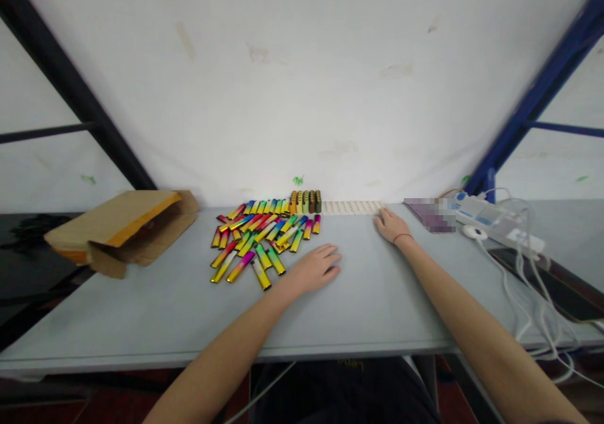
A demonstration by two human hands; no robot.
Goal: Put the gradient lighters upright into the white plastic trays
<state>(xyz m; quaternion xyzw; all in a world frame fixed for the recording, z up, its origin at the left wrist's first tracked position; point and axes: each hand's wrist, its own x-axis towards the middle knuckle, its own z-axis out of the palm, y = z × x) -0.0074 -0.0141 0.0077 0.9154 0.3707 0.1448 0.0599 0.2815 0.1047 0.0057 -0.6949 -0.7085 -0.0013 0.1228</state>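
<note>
My left hand point(315, 268) rests low over the table, palm down and empty, its fingers stretched to the right and a little apart. Just left of it lies a loose spread of shiny lighters point(262, 255) in rainbow colours with gold ends. Along the wall runs a long white tray point(352, 207) with rows of small holes. Several upright lighters point(306, 201) stand packed at the tray's left end. My right hand point(392, 226) is at the tray's right end, with thumb and fingers closed on its corner; the fingertips are partly hidden.
An open cardboard box point(117, 226) lies on its side at the left. To the right are a purple item point(431, 215), partly blurred, a white power strip point(495, 223), tangled white cables point(542, 298) and a dark flat device point(557, 285). The wall point(302, 97) bounds the grey table point(368, 323).
</note>
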